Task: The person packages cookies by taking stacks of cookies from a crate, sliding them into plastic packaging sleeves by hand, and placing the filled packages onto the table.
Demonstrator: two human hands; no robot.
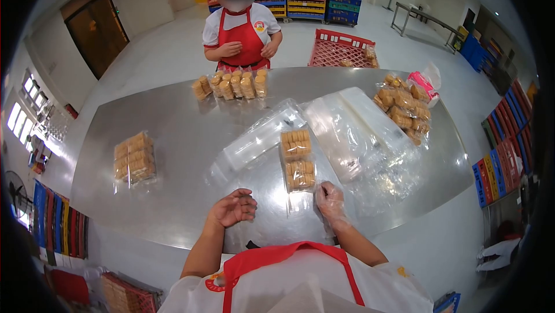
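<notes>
Directly in front of me on the metal table (191,133) lie two clear packs of round biscuits, a far pack (296,143) and a near pack (300,175), end to end. My left hand (233,207) is bare, palm partly up with fingers curled loosely apart, holding nothing, to the left of the near pack. My right hand (331,200), in a clear plastic glove, has its fingers folded beside the near pack's right lower corner; what they hold, if anything, is hidden. Clear plastic bags (347,133) spread out beyond and to the right.
Wrapped biscuits (134,158) lie at the table's left. A row of packs (237,84) stands at the far edge, before a person in a red apron (245,38). More packs (404,107) are heaped at the right. Behind the table is a red crate (341,48).
</notes>
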